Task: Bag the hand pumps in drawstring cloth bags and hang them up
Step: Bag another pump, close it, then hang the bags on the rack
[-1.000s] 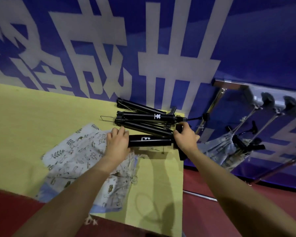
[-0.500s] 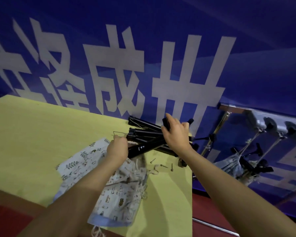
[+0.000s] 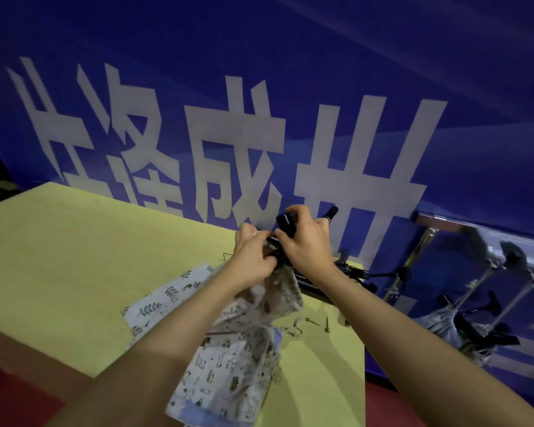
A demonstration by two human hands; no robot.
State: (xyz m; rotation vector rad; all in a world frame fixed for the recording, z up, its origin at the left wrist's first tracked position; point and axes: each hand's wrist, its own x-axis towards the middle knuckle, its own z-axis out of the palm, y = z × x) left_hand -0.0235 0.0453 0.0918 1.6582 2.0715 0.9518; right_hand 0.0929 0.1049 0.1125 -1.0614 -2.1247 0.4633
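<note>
Hand pump: black, slim, seemingly part-bagged.

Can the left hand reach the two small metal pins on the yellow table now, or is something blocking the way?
Probably not at once. The left hand grips the cloth bag at the pump, and the right hand's forearm crosses above the pins.
</note>
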